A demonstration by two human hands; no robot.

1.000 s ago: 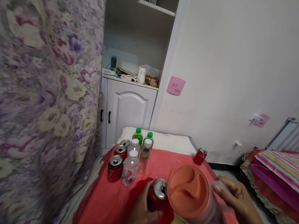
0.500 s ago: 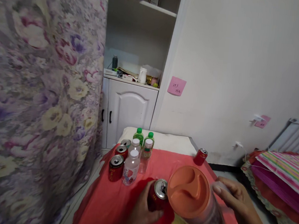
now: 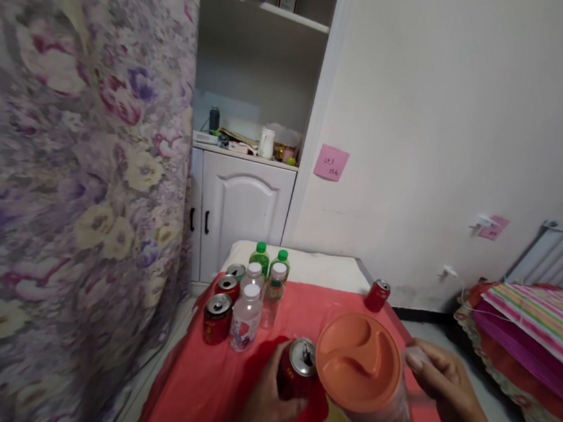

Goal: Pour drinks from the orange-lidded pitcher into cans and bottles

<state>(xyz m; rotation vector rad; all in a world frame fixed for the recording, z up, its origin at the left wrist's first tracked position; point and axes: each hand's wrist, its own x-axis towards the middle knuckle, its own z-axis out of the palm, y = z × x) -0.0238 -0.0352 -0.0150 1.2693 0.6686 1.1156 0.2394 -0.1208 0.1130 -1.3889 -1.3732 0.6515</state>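
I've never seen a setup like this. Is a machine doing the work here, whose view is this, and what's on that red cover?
No machine shows here: these are a person's own bare hands. The camera is worn on their head, looking forward and down.

The left hand holds a dark red can with its top facing up. The right hand grips the handle of a jug with an orange lid, tilted toward the can. I can't see whether anything is pouring.

On the red cover, to the left, stand three cans and five capped bottles. Another red can stands alone at the far right.
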